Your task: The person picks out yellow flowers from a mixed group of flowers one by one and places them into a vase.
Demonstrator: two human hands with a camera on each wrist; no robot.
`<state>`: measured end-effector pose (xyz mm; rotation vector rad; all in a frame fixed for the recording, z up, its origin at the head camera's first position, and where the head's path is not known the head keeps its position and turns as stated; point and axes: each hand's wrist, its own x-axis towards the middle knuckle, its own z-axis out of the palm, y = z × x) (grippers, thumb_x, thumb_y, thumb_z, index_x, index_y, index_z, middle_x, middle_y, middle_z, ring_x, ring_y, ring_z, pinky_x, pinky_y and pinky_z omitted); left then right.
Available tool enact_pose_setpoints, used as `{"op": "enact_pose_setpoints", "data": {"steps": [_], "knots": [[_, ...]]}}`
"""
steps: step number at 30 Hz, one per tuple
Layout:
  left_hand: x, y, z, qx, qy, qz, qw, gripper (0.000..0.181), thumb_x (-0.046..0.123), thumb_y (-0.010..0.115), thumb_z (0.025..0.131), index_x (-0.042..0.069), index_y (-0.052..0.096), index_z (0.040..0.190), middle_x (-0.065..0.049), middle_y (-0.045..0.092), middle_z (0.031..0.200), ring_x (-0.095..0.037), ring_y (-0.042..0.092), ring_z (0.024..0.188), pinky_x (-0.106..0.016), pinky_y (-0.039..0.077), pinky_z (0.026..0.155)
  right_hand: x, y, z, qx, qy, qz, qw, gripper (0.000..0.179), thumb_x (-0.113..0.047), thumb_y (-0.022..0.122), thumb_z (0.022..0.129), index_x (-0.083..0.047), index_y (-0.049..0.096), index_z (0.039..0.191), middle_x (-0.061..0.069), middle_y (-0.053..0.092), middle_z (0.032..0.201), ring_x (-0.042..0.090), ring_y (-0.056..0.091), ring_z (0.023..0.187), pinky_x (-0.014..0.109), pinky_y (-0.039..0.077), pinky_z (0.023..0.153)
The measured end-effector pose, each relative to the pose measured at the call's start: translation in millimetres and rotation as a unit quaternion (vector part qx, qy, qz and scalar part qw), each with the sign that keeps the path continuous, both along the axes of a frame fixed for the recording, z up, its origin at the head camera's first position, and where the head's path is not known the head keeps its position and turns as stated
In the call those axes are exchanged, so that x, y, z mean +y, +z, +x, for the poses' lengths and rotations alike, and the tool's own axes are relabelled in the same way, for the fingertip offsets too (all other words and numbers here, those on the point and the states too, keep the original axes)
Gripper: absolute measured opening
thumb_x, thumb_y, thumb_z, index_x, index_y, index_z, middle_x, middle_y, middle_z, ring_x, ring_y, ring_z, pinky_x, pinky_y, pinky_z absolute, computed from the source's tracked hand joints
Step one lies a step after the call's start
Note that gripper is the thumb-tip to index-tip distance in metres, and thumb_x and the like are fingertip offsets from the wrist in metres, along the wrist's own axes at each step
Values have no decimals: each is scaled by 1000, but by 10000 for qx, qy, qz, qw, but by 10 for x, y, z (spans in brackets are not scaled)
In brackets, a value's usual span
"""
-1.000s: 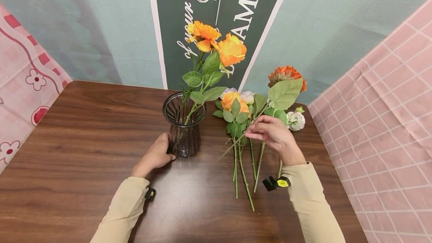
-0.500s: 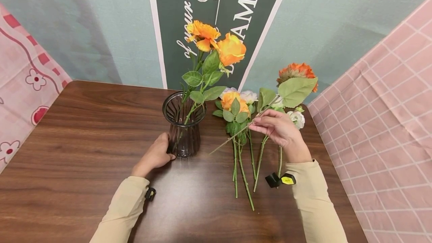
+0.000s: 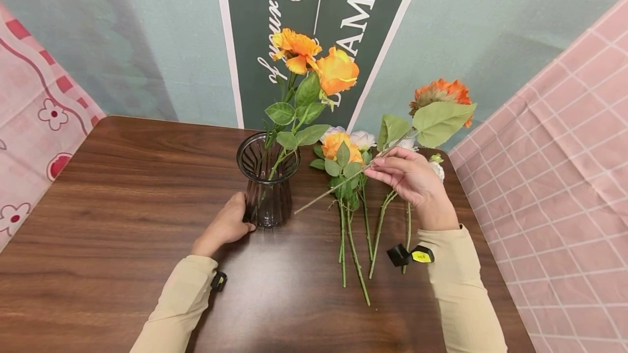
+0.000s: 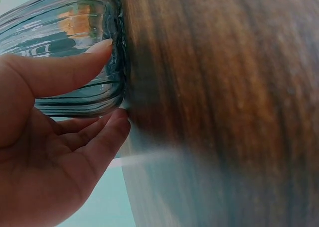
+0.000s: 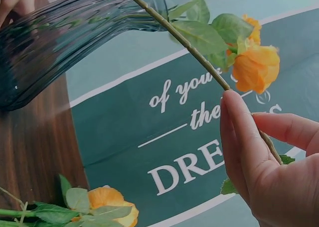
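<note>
A dark, ribbed glass vase (image 3: 269,203) stands upright on the table, holding an orange carnation-like flower (image 3: 296,48) and a yellow-orange rose (image 3: 337,72). My left hand (image 3: 227,226) grips its lower left side; in the left wrist view the thumb (image 4: 70,75) lies across the glass close to the base. With fingertips and thumb, my right hand (image 3: 414,181) pinches the long stem (image 5: 187,43) of an orange-red flower (image 3: 444,94) with broad green leaves. That flower slants, its head at the upper right. Its bare stem end points left, just right of the vase in the head view.
Right of the vase lie several flowers on the wooden table (image 3: 122,222), among them an orange rose (image 3: 338,146) and white blooms (image 3: 363,139), their green stems toward me. A dark green printed banner (image 3: 319,20) hangs behind; a pink checked cloth (image 3: 554,178) borders the right side.
My right hand has moved right and slightly away from me with the orange-red flower. The stem end has swung up and left toward the vase. The left hand and vase stay put.
</note>
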<state>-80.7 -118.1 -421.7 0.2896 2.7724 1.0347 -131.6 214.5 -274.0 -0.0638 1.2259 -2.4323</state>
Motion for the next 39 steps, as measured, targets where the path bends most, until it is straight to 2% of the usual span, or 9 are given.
{"op": "enact_pose_setpoints", "data": {"steps": [7,16,27,39], "knots": [[0,-8,0,57,-5,102,9999,51,-1,69,69,-11,39,109,-26,46,107,-40,45,107,-48,36,93,9,100,7,188,-135,-102,9997,33,21,29,87,11,58,74,24,60,76,33,63,78,42,50,78],[1,0,6,39,12,59,10000,50,-1,70,68,-10,40,108,-25,46,106,-40,46,106,-49,37,93,-9,236,-21,526,-61,-498,9974,26,19,35,88,11,56,75,26,61,78,33,63,77,44,50,78],[-4,3,12,8,6,42,10000,49,-1,70,69,-10,40,107,-24,46,104,-39,46,105,-48,37,92,-152,432,-65,697,-248,-397,9965,23,18,41,87,10,57,72,26,63,75,32,65,73,44,51,76],[-11,-1,7,-1,11,66,10000,50,-1,70,69,-10,40,109,-24,46,105,-38,46,105,-48,37,91,-370,535,-97,1132,-569,25,9919,26,16,39,88,8,57,70,22,63,74,30,65,70,44,51,76]]}}
